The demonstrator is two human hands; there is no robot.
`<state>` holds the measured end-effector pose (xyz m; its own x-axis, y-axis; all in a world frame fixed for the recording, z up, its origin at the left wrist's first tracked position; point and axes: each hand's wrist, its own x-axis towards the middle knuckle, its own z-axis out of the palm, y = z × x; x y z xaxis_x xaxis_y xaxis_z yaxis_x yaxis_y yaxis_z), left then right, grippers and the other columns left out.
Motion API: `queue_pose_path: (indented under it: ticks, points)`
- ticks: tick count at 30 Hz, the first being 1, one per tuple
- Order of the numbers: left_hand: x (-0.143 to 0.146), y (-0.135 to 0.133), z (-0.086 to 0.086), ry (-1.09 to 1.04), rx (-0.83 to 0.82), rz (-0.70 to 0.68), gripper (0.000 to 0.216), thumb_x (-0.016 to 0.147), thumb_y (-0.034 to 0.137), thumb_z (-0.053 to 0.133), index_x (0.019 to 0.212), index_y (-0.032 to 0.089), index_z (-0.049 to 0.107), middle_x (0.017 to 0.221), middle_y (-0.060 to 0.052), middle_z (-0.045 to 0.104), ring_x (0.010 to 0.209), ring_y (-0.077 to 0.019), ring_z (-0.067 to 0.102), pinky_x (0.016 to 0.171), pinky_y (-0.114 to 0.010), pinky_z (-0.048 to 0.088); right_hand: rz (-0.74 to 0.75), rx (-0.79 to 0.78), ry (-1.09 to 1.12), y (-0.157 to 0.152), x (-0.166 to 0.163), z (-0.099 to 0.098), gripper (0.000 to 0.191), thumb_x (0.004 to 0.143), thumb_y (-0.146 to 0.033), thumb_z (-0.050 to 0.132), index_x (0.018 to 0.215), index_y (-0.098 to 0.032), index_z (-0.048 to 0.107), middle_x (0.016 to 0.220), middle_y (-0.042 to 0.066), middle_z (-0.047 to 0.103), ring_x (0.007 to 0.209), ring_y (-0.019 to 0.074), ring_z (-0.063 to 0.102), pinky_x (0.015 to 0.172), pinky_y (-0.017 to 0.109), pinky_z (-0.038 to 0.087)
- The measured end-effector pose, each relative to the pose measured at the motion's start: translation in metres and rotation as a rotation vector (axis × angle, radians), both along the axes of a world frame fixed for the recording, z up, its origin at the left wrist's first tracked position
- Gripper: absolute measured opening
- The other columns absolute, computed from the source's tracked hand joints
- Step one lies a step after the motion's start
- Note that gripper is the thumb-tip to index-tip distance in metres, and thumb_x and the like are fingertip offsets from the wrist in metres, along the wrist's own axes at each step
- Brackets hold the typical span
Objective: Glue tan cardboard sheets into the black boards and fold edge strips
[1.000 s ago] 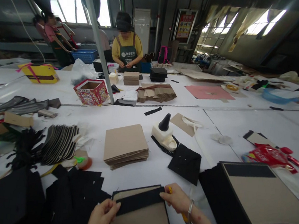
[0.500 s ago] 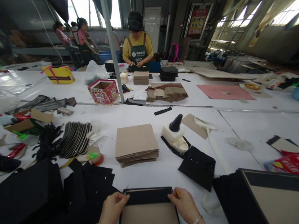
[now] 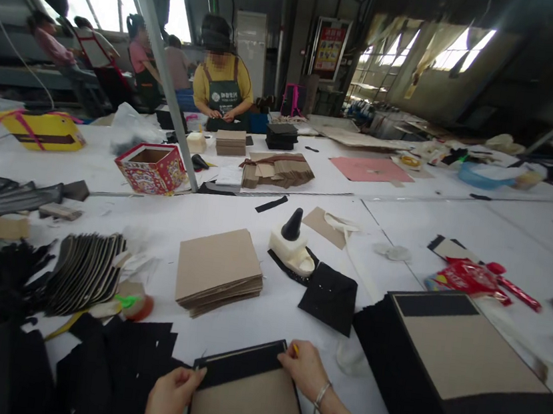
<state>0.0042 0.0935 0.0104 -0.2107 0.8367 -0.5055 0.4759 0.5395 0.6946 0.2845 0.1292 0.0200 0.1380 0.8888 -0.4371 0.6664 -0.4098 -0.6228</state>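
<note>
Black strip (image 3: 243,365) shifted since 1.0 s ago: now along far edge of brown board (image 3: 248,412), 6 o'clock in view. Left hand (image 3: 169,399), right hand (image 3: 307,370): each grip pinched on a strip end. Cardboard stack (image 3: 219,262) beyond, 11 o'clock from board.

Free tabletop (image 3: 277,313) between cardboard stack (image 3: 219,264) and black square (image 3: 329,297), white container (image 3: 291,248) beyond
</note>
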Motion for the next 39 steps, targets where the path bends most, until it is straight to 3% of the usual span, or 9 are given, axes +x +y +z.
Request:
queue_pose_path:
  ticks: [9, 21, 26, 28, 30, 32, 35, 39]
  points:
    - [0.007, 0.000, 0.006, -0.021, 0.038, 0.063, 0.045, 0.062, 0.064, 0.055, 0.049, 0.021, 0.049, 0.044, 0.006, 0.039, 0.049, -0.0120, 0.035, 0.053, -0.027, 0.028, 0.042, -0.014, -0.013, 0.000, 0.001, -0.009, 0.021, 0.070, -0.022, 0.057, 0.052, -0.021, 0.046, 0.050, -0.002, 0.054, 0.055, 0.0149, 0.051, 0.052, 0.024, 0.032]
    - [0.007, -0.002, -0.004, 0.070, 0.086, 0.106, 0.034, 0.071, 0.045, 0.057, 0.050, 0.020, 0.050, 0.045, 0.003, 0.048, 0.049, -0.0120, 0.044, 0.050, -0.026, 0.033, 0.156, 0.014, -0.081, 0.003, 0.007, -0.024, 0.028, 0.074, -0.031, 0.052, 0.052, -0.024, 0.035, 0.047, -0.002, 0.050, 0.053, 0.0175, 0.049, 0.052, 0.027, 0.030]
    - [0.012, -0.008, 0.007, 0.198, 0.195, 0.081, 0.017, 0.074, 0.034, 0.056, 0.065, 0.021, 0.051, 0.058, 0.002, 0.054, 0.058, -0.0146, 0.051, 0.057, -0.027, 0.039, 0.187, 0.080, -0.119, 0.001, 0.009, -0.023, 0.024, 0.074, -0.033, 0.052, 0.060, -0.025, 0.034, 0.053, -0.003, 0.051, 0.056, 0.0178, 0.051, 0.054, 0.027, 0.033]
    - [0.018, -0.011, 0.012, 0.256, 0.309, 0.015, 0.005, 0.078, 0.025, 0.051, 0.078, 0.022, 0.055, 0.078, -0.001, 0.060, 0.074, -0.0162, 0.057, 0.069, -0.029, 0.043, 0.206, 0.112, -0.141, -0.001, 0.009, -0.021, 0.018, 0.077, -0.033, 0.049, 0.067, -0.025, 0.035, 0.055, -0.004, 0.052, 0.056, 0.0177, 0.052, 0.054, 0.026, 0.035]
    - [0.023, -0.014, 0.012, 0.392, 0.508, -0.144, 0.019, 0.080, 0.015, 0.044, 0.089, 0.024, 0.058, 0.102, -0.003, 0.062, 0.091, -0.0180, 0.058, 0.079, -0.033, 0.046, 0.260, 0.168, -0.182, -0.005, 0.008, -0.019, 0.010, 0.080, -0.032, 0.045, 0.076, -0.025, 0.039, 0.059, -0.003, 0.054, 0.058, 0.0182, 0.055, 0.055, 0.026, 0.037]
    - [0.026, -0.018, 0.005, 0.532, 0.707, -0.327, 0.032, 0.078, 0.006, 0.040, 0.093, 0.026, 0.061, 0.108, -0.002, 0.063, 0.097, -0.0188, 0.059, 0.082, -0.035, 0.049, 0.347, 0.253, -0.234, -0.010, 0.006, -0.018, 0.006, 0.084, -0.029, 0.041, 0.084, -0.024, 0.045, 0.070, 0.000, 0.060, 0.065, 0.0192, 0.059, 0.058, 0.027, 0.039]
    - [0.023, -0.024, -0.008, 0.585, 0.844, -0.470, 0.045, 0.071, 0.000, 0.040, 0.103, 0.025, 0.061, 0.105, 0.000, 0.068, 0.098, -0.0181, 0.061, 0.085, -0.032, 0.052, 0.463, 0.331, -0.371, -0.019, 0.002, -0.020, 0.024, 0.091, -0.023, 0.031, 0.096, -0.023, 0.055, 0.094, 0.007, 0.065, 0.073, 0.0204, 0.064, 0.059, 0.028, 0.042]
    - [0.017, -0.032, -0.015, 0.673, 0.897, -0.605, 0.055, 0.069, 0.002, 0.043, 0.121, 0.019, 0.052, 0.120, -0.003, 0.063, 0.108, -0.0203, 0.059, 0.091, -0.032, 0.052, 0.589, 0.268, -0.554, -0.029, -0.001, -0.021, 0.037, 0.091, -0.016, 0.027, 0.105, -0.024, 0.060, 0.098, 0.008, 0.067, 0.072, 0.0231, 0.067, 0.055, 0.030, 0.045]
